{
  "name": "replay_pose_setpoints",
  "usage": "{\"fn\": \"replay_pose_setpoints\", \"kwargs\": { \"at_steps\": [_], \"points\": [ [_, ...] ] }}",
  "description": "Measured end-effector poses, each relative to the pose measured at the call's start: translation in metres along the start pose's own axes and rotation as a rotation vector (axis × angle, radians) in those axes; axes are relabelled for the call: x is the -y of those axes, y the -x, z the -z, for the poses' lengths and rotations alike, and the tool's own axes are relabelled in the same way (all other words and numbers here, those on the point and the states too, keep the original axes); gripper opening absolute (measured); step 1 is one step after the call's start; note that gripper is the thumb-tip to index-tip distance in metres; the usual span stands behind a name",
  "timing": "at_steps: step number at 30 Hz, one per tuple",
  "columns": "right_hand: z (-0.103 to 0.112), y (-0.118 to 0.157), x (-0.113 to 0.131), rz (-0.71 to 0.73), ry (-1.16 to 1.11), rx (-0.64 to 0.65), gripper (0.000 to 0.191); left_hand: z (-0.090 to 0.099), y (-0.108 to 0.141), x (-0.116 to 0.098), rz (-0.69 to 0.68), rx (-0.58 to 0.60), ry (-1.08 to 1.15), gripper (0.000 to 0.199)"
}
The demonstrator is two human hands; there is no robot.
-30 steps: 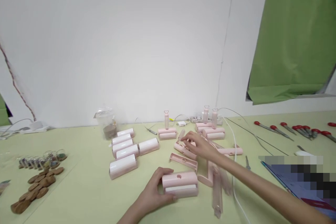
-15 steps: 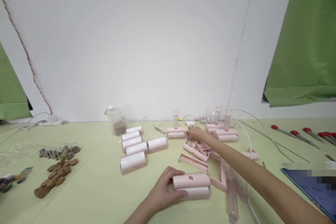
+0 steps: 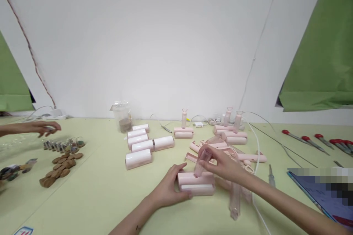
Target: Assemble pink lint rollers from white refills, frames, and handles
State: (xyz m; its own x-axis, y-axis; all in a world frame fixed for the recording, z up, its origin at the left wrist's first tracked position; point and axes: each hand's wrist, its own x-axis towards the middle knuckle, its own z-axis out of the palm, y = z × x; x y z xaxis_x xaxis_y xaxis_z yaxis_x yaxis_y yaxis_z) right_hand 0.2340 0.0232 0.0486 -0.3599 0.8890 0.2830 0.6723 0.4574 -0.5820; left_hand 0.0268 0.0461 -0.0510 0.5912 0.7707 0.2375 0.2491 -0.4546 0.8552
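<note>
My left hand (image 3: 165,189) grips the left end of a pink lint roller head (image 3: 190,179) on the table, fingers behind and thumb in front. A white roll (image 3: 197,190) shows along its lower front. Above it, my right hand (image 3: 223,163) pinches a translucent pink handle (image 3: 200,168), tilted, with its lower end at the top of the casing. Whether the handle sits in the casing's slot I cannot tell. Just behind lie loose pink plastic parts (image 3: 244,157), partly covered by my right hand. Clear pink tubes (image 3: 235,202) lie below my right forearm.
White rolls (image 3: 139,158) lie at left of centre. Roller heads with upright handles (image 3: 184,132) stand near the wall. A white cable (image 3: 257,147) runs past my right forearm. Red-handled tools (image 3: 306,138) lie at right. Another person's hand (image 3: 45,127) hovers over small jars (image 3: 62,145) at left.
My right hand has come back from the far pink parts toward the roller head, now with the translucent handle. The left hand keeps its hold. Another person's hand has appeared at left.
</note>
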Motion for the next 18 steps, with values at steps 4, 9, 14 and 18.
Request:
{"fn": "replay_pose_setpoints", "kwargs": {
  "at_steps": [4,9,14,18],
  "points": [
    [0.001,0.000,0.019,-0.004,0.085,0.069,0.003,-0.001,0.001,-0.001,0.026,-0.009,0.026,0.080],
    [0.000,-0.011,0.028,0.020,0.170,0.056,0.010,0.001,0.000,-0.005,0.074,-0.016,0.038,0.081],
    [-0.005,-0.012,0.029,-0.106,0.209,-0.007,0.018,-0.004,0.001,-0.013,0.148,-0.047,0.111,0.080],
    [-0.009,-0.008,0.036,-0.235,0.216,-0.092,0.022,-0.017,0.008,-0.021,0.251,-0.174,0.126,0.068]
  ]
}}
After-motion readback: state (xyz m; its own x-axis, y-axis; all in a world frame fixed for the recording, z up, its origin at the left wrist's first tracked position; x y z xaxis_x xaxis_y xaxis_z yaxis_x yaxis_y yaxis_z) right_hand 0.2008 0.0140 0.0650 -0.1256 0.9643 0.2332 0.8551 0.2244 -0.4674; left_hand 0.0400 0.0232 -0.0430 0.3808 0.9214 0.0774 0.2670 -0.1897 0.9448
